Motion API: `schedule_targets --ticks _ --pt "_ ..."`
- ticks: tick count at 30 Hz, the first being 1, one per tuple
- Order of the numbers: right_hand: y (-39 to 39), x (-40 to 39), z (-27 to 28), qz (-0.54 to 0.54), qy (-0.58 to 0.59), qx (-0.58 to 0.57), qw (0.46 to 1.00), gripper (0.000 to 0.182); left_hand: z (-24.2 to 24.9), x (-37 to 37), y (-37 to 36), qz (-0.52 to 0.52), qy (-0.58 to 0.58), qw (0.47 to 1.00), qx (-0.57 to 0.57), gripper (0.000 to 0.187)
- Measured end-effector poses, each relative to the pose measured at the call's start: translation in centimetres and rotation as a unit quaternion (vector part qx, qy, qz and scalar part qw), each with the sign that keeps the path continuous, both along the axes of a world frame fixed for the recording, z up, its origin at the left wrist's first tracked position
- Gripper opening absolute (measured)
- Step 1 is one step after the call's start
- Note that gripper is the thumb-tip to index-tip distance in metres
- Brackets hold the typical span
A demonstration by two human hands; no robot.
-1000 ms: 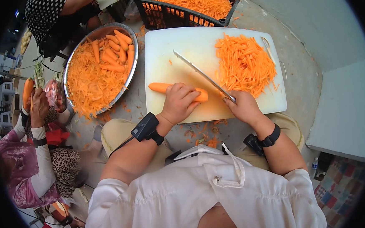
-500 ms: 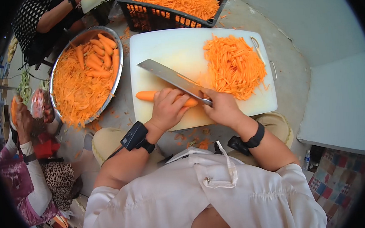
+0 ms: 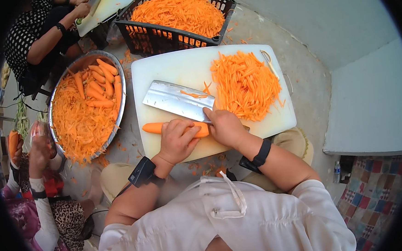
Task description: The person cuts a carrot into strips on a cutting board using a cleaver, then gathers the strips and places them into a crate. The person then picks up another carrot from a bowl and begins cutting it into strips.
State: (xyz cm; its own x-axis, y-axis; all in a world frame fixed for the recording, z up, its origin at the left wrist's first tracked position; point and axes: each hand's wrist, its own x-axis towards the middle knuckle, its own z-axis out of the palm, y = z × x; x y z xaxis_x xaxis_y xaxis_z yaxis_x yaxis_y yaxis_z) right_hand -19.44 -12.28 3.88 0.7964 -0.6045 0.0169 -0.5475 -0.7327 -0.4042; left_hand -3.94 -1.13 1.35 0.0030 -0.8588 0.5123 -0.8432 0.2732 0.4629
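Observation:
My left hand (image 3: 178, 140) is closed over a whole carrot (image 3: 152, 128) lying at the near side of the white cutting board (image 3: 169, 65). My right hand (image 3: 229, 129) grips a cleaver (image 3: 176, 99), its broad blade lying nearly flat just beyond the carrot. A few carrot strips cling to the blade's upper face. The handle is mostly hidden under my palm and shows only at its end. To the right on the board rises a heap of cut carrot strips (image 3: 247, 87), with a peeler (image 3: 269, 62) at the board's far right edge.
Left of the board stands a metal basin (image 3: 123, 95) of carrot shreds and whole carrots. Behind the board is a black crate (image 3: 136, 43) heaped with shreds. One co-worker (image 3: 44, 43) holds a knife at another board; another (image 3: 40, 213) sits at left with a carrot.
The cleaver's blade has turned from edge-down to nearly flat, its broad face now showing. Both hands stay at the carrot. The whole view has shifted, and the far co-worker's knife has come into sight.

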Motion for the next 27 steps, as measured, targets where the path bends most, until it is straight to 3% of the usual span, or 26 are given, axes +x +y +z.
schedule_targets --ticks 4,6,8,10,12,16,20,23,25,27 --pt "0.4 -0.3 0.5 0.016 0.013 -0.03 0.999 0.031 0.0 0.0 0.2 0.007 0.007 1.0 0.001 0.041" --pt "0.1 -0.6 1.2 0.025 -0.036 -0.009 0.999 0.033 0.2 0.0 0.3 0.013 0.002 1.0 0.01 0.043" --pt "-1.7 -0.4 3.8 -0.055 -0.021 -0.012 0.998 0.039 0.4 0.0 0.4 0.019 0.0 1.0 0.021 0.045" --pt "-5.5 -2.0 3.6 -0.138 -0.076 -0.12 0.98 0.049 0.5 0.0 0.5 0.028 -0.007 0.999 0.037 0.048" --pt "-8.7 -2.8 5.1 -0.238 -0.03 -0.105 0.965 0.064 0.7 -0.2 0.6 0.023 -0.003 0.999 0.035 0.049" --pt "-12.2 -4.0 4.3 -0.267 0.017 -0.098 0.958 0.08 1.4 -0.4 0.1 0.02 0.021 0.999 0.026 0.051" --pt "-13.1 -4.3 3.7 -0.302 0.0 0.014 0.953 0.091 1.4 0.3 -0.8 0.029 0.049 0.998 0.022 0.051" --pt "-14.1 -6.3 4.0 -0.313 -0.036 0.095 0.944 0.094 1.4 0.9 -2.3 -0.004 0.135 0.991 0.008 0.048" --pt "-14.5 -7.8 5.0 -0.309 -0.05 0.147 0.938 0.096 2.7 0.5 -3.8 0.021 0.3 0.951 0.065 0.045" --pt "-14.4 -9.3 6.1 -0.276 0.001 0.243 0.93 0.099 3.7 0.2 -6.2 0.028 0.338 0.933 0.122 0.05"
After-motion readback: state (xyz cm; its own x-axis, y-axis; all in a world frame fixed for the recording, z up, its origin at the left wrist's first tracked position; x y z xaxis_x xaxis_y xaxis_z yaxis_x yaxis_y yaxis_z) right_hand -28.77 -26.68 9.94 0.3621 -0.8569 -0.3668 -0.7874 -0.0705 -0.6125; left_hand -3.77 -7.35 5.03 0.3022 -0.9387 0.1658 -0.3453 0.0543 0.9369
